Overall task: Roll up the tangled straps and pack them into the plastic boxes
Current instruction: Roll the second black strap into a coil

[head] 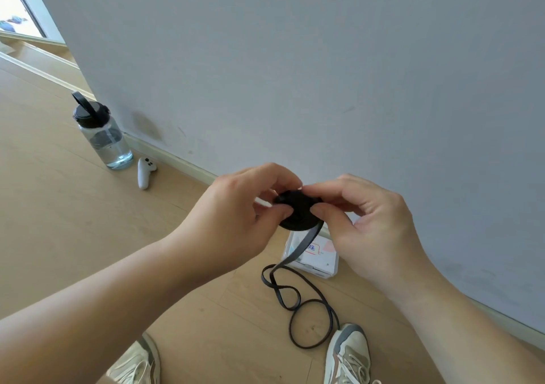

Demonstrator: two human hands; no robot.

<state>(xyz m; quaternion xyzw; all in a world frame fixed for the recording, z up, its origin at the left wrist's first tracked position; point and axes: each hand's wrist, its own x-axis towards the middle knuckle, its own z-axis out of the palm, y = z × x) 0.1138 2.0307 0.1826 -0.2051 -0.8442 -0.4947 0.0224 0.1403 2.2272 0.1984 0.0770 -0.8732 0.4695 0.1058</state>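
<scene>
Held above the plastic box (324, 265), nearest the camera: rolled strap (298, 217), a flat black disc. Pinched on its left edge by the left hand (236, 215) and on its right edge by the right hand (368, 227). Both grips closed on the roll, neither free.

Traced the unrolled tail (300, 247): leaves the roll at its lower right edge beside the right thumb, drops across the box's left part, and ends in loose loops on the floor (73, 236) just on the near side of the box. Judged: long axis runs from the roll down toward the feet, so further winding must draw it up. Right hand nearer the feed point.

Nearer than the box: left shoe (138, 363), right shoe (351, 354), the latter close by the loops.

Well left of the box and farther: controller (144, 172), then water bottle (103, 138), near the wall (324, 59).

Counted: strap 1, box 1, hands 2, shoes 2, controller 1, bottle 1.
</scene>
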